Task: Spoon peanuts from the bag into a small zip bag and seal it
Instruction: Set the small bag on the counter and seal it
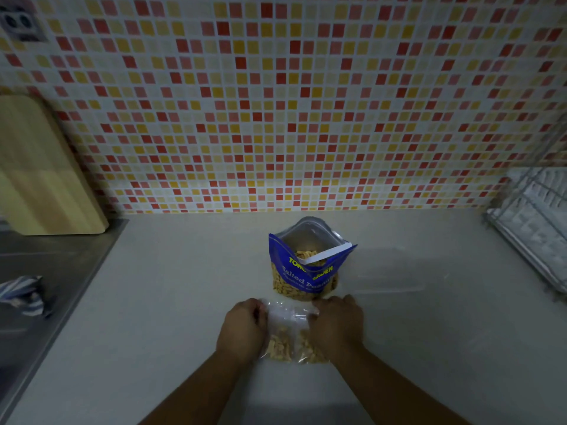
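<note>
Small zip bag [290,331] on counter [184,271] between hands, peanut bag [306,265] just behind, cutting board [40,170] far left

The pale countertop [184,286] carries the open blue peanut bag [303,274] standing upright, the small zip bag [288,335] lying just in front of it, and a dish rack [534,228] far right.

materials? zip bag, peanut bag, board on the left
Zip bag: thin clear plastic film, glossy. The peanuts show through it and it creases.
Peanut bag: printed blue plastic pouch with a clear lower part. The inner wall looks grey, perhaps foil-lined, but this is hard to tell.
Board: pale wood, possibly bamboo, with a matte finish. Straight grain bands are visible.
</note>
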{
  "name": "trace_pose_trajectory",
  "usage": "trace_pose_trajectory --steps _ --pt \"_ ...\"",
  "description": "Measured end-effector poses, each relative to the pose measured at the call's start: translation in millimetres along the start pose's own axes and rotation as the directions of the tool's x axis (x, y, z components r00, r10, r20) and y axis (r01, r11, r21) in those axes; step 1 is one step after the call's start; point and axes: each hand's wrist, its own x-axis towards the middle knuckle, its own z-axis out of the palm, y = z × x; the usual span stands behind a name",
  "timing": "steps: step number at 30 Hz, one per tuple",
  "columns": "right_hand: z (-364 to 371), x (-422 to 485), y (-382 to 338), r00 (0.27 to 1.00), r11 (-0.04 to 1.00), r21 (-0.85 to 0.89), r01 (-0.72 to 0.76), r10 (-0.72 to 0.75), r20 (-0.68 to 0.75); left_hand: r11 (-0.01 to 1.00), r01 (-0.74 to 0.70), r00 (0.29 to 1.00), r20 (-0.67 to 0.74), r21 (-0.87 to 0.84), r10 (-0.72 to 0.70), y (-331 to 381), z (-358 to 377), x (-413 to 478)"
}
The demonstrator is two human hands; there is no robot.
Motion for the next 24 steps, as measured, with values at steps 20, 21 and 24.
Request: trace_pose_trajectory --steps 20,21,24 --pt "-30.4 -19.5 30.5 0.989 0.843 0.517 0.149 -0.114 -0.099 0.822 -0.530 0.846 0.061 0.209 0.530 37.6 -6.1 -15.1" --pt "-34.5 -22.4 30.8 0.984 0.828 0.534 0.172 -0.121 -0.129 0.832 -0.528 0.847 0.041 0.169 0.530 40.5 -8.1 -16.2" --pt "-48.3 -27.9 30.3 0.964 0.790 0.562 0.245 -0.134 -0.232 0.838 -0.545 0.838 -0.020 0.015 0.545 47.2 -16.6 -17.9"
